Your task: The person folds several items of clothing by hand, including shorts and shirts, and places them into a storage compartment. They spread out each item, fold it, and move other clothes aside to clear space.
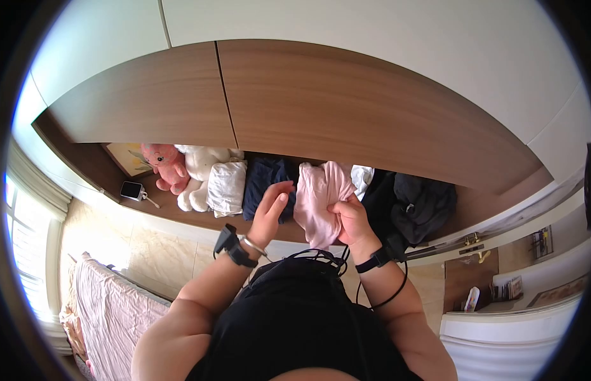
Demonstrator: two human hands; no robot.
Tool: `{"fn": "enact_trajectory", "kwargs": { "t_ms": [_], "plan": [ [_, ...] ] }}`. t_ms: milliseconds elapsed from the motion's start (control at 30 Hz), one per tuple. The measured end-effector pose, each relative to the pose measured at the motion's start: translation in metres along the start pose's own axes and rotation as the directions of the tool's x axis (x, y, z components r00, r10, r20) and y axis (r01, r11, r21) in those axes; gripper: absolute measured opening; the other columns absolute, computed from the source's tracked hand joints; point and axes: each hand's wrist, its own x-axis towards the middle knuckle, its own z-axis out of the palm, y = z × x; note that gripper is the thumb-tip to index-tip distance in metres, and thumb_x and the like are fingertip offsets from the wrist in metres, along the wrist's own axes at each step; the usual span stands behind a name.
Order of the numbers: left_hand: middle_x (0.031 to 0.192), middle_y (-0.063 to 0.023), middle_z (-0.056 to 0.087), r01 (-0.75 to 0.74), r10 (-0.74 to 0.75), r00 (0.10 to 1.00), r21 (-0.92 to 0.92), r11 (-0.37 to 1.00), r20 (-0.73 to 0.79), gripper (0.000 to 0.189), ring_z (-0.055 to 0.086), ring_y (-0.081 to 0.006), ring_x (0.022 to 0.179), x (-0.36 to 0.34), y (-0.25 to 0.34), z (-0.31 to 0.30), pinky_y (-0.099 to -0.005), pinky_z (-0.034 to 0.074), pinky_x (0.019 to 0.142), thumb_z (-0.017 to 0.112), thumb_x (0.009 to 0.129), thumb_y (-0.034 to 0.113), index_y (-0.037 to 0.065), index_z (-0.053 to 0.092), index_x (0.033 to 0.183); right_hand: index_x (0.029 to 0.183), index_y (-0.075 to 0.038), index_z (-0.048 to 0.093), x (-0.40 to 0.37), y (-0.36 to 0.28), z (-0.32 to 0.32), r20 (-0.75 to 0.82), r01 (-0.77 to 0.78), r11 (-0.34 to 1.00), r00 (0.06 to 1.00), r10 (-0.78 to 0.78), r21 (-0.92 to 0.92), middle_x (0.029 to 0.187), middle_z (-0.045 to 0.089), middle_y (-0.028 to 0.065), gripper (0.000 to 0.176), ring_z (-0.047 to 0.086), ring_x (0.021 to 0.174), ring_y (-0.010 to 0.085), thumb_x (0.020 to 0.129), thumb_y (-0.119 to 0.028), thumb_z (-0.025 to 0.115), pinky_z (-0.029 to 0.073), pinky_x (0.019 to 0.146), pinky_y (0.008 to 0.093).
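A pink garment lies loosely bunched on the wooden shelf, its lower end hanging toward the front edge. My right hand is closed on its right side, thumb on top of the cloth. To the left, my left hand is held palm inward with fingers extended, holding nothing. It overlaps a folded navy garment in this view. Beside that sits a folded white cloth. Right of the pink garment are a small white cloth, a black garment and a crumpled dark grey garment.
A pink plush toy and a white plush toy sit at the shelf's left, near a small white device with a dark screen. Wooden panels rise behind. A bed stands lower left. Black cables hang at my front.
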Motion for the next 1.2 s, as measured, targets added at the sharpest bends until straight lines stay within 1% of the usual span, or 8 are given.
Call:
{"fn": "enact_trajectory", "kwargs": {
  "t_ms": [67,200,433,567,900,1000,1067,1200],
  "plan": [
    [0.12,-0.0033,0.067,0.26,-0.108,0.915,-0.364,0.894,0.388,0.043,0.061,-0.0124,0.109,0.014,-0.007,0.0,-0.0283,0.049,0.097,0.068,0.1,0.027,-0.001,0.058,0.132,0.154,-0.005,0.037,0.0,-0.006,0.003,0.037,0.06,0.994,0.998,-0.057,-0.089,0.145,0.053,0.0134,0.076,0.055,0.134,0.0271,0.08,0.012,0.046,0.046,0.112,0.0419],
    [0.123,-0.0031,0.068,0.246,-0.109,0.653,-0.074,0.966,0.75,0.05,0.061,-0.0103,0.112,0.035,-0.002,-0.009,-0.0302,0.048,0.101,0.077,0.095,0.026,-0.001,0.06,0.133,0.151,-0.005,0.041,0.003,-0.02,0.01,0.014,0.157,0.98,0.988,-0.156,-0.121,0.141,0.057,0.014,0.072,0.056,0.131,0.0304,0.081,0.007,0.049,0.042,0.115,0.0457],
    [0.128,-0.0076,0.065,0.571,-0.267,0.761,-0.415,0.708,0.591,0.036,0.064,-0.018,0.115,0.03,0.001,0.006,-0.0367,0.051,0.102,0.061,0.103,0.014,0.003,0.054,0.136,0.137,-0.011,0.054,0.022,-0.007,-0.03,-0.312,-0.204,0.972,0.922,0.23,0.112,0.125,0.064,0.0136,0.045,0.062,0.119,0.029,0.092,-0.01,0.059,0.05,0.103,0.049],
    [0.118,-0.0072,0.066,0.527,-0.363,0.834,-0.404,0.748,0.415,0.024,0.064,-0.0178,0.112,0.041,-0.009,0.007,-0.0352,0.052,0.099,0.057,0.104,0.01,0.004,0.057,0.127,0.155,-0.015,0.04,0.009,0.0,-0.008,-0.436,-0.039,0.991,0.899,-0.021,-0.128,0.11,0.067,0.0075,0.065,0.066,0.107,0.0225,0.094,-0.003,0.061,0.053,0.095,0.0411],
    [0.111,-0.0055,0.066,0.078,-0.036,0.993,-0.39,0.917,0.114,0.05,0.063,-0.0111,0.101,0.03,0.025,0.009,-0.0277,0.054,0.09,0.065,0.094,-0.007,0.002,0.052,0.141,0.126,0.001,0.07,0.016,-0.005,0.005,0.002,0.092,0.756,0.993,-0.119,-0.648,0.108,0.073,0.0052,0.035,0.064,0.091,0.0095,0.091,0.001,0.067,0.052,0.083,0.0252],
    [0.109,-0.009,0.071,-0.074,0.063,0.975,0.043,0.996,0.215,0.053,0.068,-0.0152,0.088,0.042,0.029,-0.014,-0.0278,0.055,0.085,0.075,0.087,0.0,0.011,0.065,0.137,0.127,0.0,0.071,0.014,-0.016,0.023,0.014,0.122,0.764,0.989,-0.146,-0.633,0.102,0.074,0.0064,0.04,0.064,0.081,0.0097,0.086,-0.001,0.072,0.053,0.076,0.0276],
    [0.108,-0.0116,0.071,-0.249,0.146,0.949,0.378,0.892,0.281,0.057,0.068,-0.0188,0.085,0.045,0.067,-0.02,-0.0294,0.056,0.082,0.077,0.082,0.002,0.009,0.064,0.137,0.125,-0.001,0.072,0.011,-0.032,0.032,0.035,0.085,0.182,0.965,-0.262,-0.98,0.091,0.074,0.0062,0.043,0.062,0.073,0.009,0.082,-0.001,0.076,0.051,0.07,0.026],
    [0.096,-0.0159,0.071,-0.394,0.194,0.916,0.696,0.6,0.352,0.044,0.068,-0.0287,0.075,0.057,0.096,-0.026,-0.035,0.056,0.072,0.081,0.072,0.008,0.007,0.075,0.116,0.109,0.002,0.076,0.018,-0.045,0.036,0.162,0.179,0.013,0.916,-0.368,-0.984,0.08,0.071,0.0119,0.03,0.064,0.068,0.0129,0.08,-0.005,0.079,0.05,0.064,0.0271]
  ]
}}
